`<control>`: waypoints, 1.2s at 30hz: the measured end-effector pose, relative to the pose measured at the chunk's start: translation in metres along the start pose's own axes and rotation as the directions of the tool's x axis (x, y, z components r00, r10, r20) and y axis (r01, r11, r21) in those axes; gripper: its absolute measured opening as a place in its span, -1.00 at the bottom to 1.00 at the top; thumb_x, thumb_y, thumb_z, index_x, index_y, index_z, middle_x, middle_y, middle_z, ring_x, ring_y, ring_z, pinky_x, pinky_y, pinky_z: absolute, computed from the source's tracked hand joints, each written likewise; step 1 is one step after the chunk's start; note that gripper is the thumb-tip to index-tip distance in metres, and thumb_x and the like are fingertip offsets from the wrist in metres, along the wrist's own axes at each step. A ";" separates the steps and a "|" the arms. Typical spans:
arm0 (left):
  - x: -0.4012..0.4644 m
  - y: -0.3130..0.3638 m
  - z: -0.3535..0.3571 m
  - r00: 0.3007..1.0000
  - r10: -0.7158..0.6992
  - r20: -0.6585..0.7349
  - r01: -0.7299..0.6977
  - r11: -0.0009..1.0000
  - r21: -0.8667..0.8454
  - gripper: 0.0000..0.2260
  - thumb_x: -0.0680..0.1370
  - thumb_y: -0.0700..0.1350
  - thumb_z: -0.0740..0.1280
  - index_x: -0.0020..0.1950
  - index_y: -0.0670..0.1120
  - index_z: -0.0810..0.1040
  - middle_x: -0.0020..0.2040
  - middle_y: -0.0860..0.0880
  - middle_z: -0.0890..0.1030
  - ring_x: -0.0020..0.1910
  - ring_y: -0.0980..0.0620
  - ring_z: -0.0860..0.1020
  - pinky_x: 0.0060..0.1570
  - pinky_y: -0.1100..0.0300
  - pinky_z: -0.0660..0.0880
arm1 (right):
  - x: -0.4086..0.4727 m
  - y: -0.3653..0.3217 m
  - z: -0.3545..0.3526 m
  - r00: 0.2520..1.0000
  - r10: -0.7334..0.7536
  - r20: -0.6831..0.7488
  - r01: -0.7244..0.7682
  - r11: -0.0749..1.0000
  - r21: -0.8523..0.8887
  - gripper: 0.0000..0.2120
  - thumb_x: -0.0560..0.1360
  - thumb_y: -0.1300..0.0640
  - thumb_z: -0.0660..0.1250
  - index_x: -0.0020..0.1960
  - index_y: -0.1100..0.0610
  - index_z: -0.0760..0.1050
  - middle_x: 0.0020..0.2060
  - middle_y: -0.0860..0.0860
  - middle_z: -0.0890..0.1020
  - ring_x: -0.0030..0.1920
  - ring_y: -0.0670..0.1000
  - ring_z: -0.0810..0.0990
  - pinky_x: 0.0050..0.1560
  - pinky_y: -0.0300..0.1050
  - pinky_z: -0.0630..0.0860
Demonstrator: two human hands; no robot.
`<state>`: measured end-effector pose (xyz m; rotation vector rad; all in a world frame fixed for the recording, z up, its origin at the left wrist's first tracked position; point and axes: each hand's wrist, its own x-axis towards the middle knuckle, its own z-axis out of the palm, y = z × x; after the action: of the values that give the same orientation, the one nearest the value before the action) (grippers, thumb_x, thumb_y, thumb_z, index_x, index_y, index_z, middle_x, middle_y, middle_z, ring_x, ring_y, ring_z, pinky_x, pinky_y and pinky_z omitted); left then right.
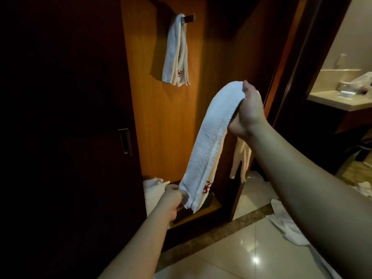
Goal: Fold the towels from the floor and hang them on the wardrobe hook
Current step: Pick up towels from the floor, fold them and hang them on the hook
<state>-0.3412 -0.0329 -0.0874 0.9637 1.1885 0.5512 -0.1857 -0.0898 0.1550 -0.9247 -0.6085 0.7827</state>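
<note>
Right hand (248,109) raised, fingers curled over the top of a folded white towel (209,141), gripping it at the fold so one length hangs toward the left hand and a shorter cream-lit tail drops behind the wrist. Left hand (173,198) low, pinching the bottom corner of the long strip and drawing it taut on a slant in front of the open wardrobe. Risks, as I judge them: the layers at the lower end are already fanned apart, so letting go with the left hand could let the fold slide open; the hook (189,18) already carries a hung towel (177,51), so a second one pushed over it may knock the first loose or sit too shallow on the tip and slip off; the lift to the hook is a reach up and left, and the one-handed grip at the fold could lose an inner layer on the way. Towel held now: narrow long fold, thick terry pile, bluish white on the lit face, red flower-like emblem near the bottom edge, edges not squared. Hung towel matches it, same emblem low down. More white towels on the floor (285,224) at right, crumpled on the glossy tiles, another bundle low inside the wardrobe.
</note>
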 end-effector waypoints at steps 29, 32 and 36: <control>-0.023 0.208 0.130 0.678 0.707 -0.199 -0.734 0.664 -0.141 -0.18 0.18 0.73 -0.09 0.29 0.44 0.46 0.29 0.33 0.54 0.28 0.28 0.45 0.25 0.25 0.24 | 0.128 -0.035 -0.019 0.967 -0.241 0.081 0.203 0.539 -0.817 -0.32 0.55 -0.39 0.11 0.43 0.08 0.48 0.44 0.06 0.47 0.41 0.09 0.43 0.25 -0.12 0.25; 0.002 0.232 0.139 0.617 0.707 -0.346 -0.770 0.632 -0.082 -0.61 0.40 0.60 -0.04 -0.14 0.56 0.53 -0.18 0.45 0.61 -0.16 0.48 0.55 -0.06 0.29 0.41 | 0.160 -0.036 -0.043 0.972 -0.196 0.130 0.218 0.537 -0.815 -0.35 0.56 -0.39 0.13 0.40 0.04 0.52 0.41 0.04 0.51 0.39 0.08 0.45 0.35 -0.06 0.31; 0.025 0.272 0.161 0.604 0.721 -0.339 -0.797 0.558 -0.232 -0.39 0.37 0.57 0.09 0.14 0.24 0.63 0.06 0.14 0.70 0.14 0.08 0.63 0.24 -0.05 0.52 | 0.216 -0.049 -0.064 0.975 -0.192 0.113 0.211 0.633 -0.744 -0.40 0.58 -0.35 0.17 0.41 0.04 0.50 0.41 0.03 0.49 0.40 0.07 0.43 0.30 -0.10 0.27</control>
<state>-0.1494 0.0718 0.1426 1.0928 0.7304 1.5704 0.0036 0.0364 0.1954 -1.5831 -1.0840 0.3030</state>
